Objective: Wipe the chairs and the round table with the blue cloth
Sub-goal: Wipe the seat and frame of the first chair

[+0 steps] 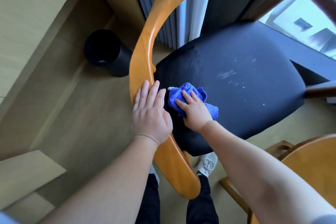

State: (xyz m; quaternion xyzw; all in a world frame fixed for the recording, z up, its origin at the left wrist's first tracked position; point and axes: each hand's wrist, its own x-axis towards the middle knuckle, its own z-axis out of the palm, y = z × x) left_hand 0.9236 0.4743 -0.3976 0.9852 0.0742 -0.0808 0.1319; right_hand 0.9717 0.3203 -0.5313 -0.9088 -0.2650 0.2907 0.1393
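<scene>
My right hand lies flat with fingers spread on the crumpled blue microfibre cloth, pressing it onto the black padded seat of the curved honey-coloured wooden armchair. The cloth sits near the seat's left edge, just beside the arm rail. My left hand rests open, palm down, on that rail, fingers straight and together, gripping nothing. Pale smears and specks mark the seat to the right of the cloth. A black cylindrical bin stands on the wooden floor left of the chair. The edge of a round wooden tabletop shows at lower right, apart from the cloth.
</scene>
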